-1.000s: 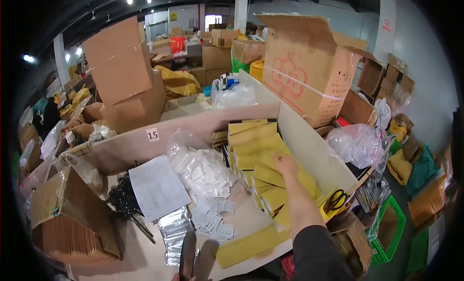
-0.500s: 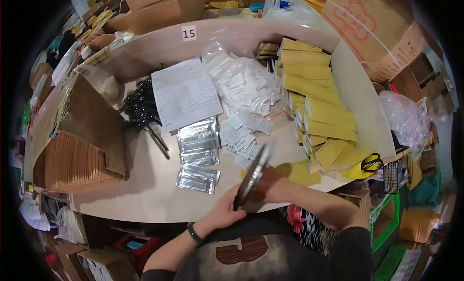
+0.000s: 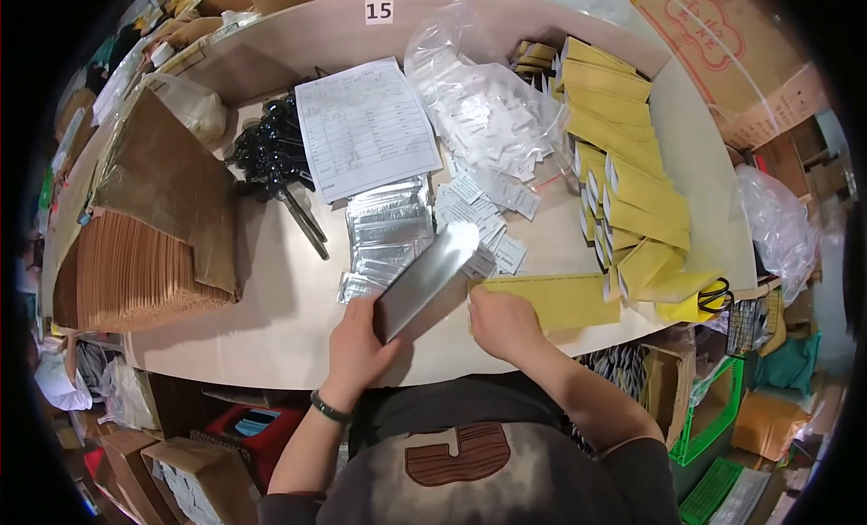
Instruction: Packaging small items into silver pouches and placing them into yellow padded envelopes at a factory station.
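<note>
The left hand [image 3: 357, 343], now apart from the right hand [image 3: 506, 325], alone holds the dark flat piece [image 3: 423, 284], so the right, grip unclear, can attend the yellow strip [image 3: 573, 301] toward three o'clock.

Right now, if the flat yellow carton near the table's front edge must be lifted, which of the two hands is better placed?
Probably the right hand: it is at the left end of the flat yellow carton, while the left hand holds a long shiny slab.
</note>
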The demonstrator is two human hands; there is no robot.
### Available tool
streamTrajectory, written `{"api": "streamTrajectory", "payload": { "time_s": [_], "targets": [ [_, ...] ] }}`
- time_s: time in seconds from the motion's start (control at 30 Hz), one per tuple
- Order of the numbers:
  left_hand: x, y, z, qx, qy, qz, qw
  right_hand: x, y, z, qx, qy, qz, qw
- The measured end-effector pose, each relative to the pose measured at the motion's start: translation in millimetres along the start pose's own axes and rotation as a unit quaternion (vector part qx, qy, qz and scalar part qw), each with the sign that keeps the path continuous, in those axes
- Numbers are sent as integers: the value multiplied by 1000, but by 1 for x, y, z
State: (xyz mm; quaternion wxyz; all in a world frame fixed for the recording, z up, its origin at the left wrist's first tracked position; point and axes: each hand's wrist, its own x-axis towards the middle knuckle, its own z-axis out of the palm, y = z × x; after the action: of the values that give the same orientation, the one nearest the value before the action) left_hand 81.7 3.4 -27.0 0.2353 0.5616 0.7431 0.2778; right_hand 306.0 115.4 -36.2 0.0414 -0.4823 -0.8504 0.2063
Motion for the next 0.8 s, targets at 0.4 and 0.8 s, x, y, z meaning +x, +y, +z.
{"api": "streamTrajectory", "payload": {
  "time_s": [0.4, 0.8],
  "targets": [
    [13, 5, -37, 142, -195, 173, 955, 21, -25, -3, 117, -44, -99, 987],
    [-16, -7, -11, 35, -16, 181, 983, 214, 96, -31, -128, 199, -72, 969]
  ]
}}
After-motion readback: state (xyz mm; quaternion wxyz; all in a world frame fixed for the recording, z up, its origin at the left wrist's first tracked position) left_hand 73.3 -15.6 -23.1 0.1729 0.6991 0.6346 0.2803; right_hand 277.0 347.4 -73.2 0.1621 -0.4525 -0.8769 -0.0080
